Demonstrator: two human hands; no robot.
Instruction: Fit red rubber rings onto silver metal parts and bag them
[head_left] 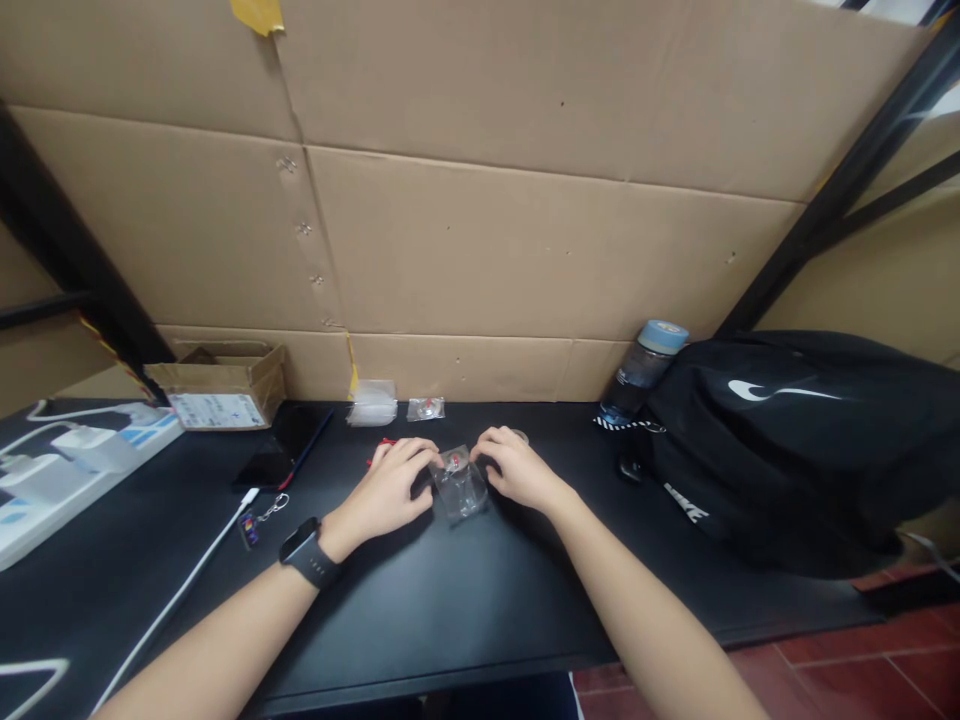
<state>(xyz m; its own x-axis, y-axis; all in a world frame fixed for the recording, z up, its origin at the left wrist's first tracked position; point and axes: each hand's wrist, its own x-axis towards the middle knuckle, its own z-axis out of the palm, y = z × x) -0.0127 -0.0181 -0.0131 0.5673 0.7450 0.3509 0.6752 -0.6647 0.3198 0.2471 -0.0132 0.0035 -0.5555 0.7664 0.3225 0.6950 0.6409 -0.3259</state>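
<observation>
Clear pouch (463, 496) between left hand (397, 485) and right hand (517, 468).
Long axis near to far; fingertips at its far corners, whether pinching I cannot tell.

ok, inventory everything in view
Bagged item: 1, clear, centre
Second bagged item: 1, clear, back
Bag stack: 1, clear, back
Box: 1, brown, back left
Phone: 1, dark, left
Keychain: 1, multicoloured, left
Cables: several, white, left
Power strip: 1, white, left
Bottle: 1, blue, back right
Backpack: 1, black, right
Partly hidden piece: 1, red, centre
Cardboard wall: 1, brown, back
Frame: 1, black, sides
Table: 1, black, centre
Floor: 1, red, right
Watch: 1, black, left wrist
Left hand: 1, bare, item's left
Right hand: 1, bare, item's right
</observation>
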